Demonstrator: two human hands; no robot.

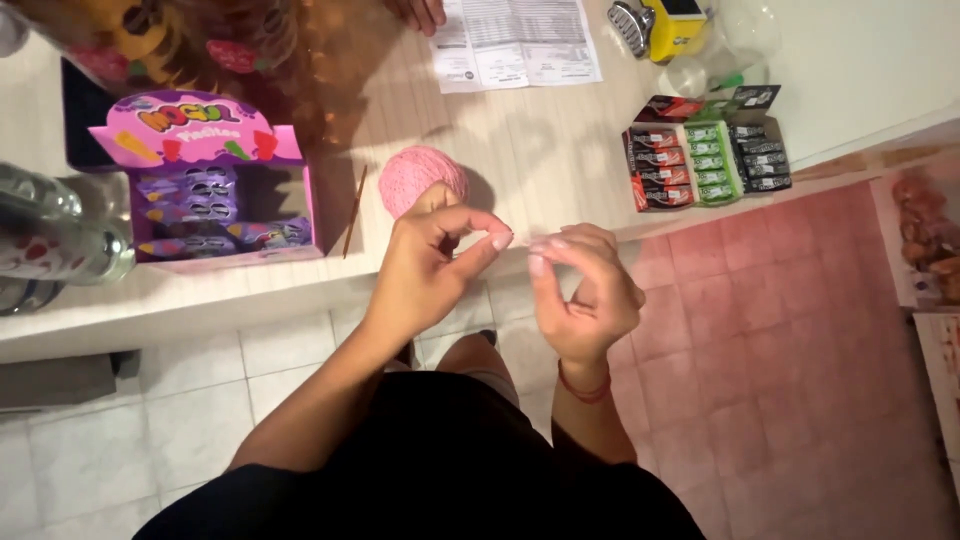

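Left hand [425, 262] and right hand [585, 290] are held pinched, fingertips nearly meeting; any strand gripped between them cannot be made out. Pink yarn ball [420, 178] is seated on the worktop [540, 150], just behind the left hand. Wooden needle [354, 212] is laid beside it.

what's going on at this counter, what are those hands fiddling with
A person stands at a pale counter, both hands raised over its edge. The left hand and right hand pinch their fingertips close together, seemingly on a thin strand, though it is too fine to see. A pink yarn ball lies just behind the left hand, a thin wooden stick beside it.
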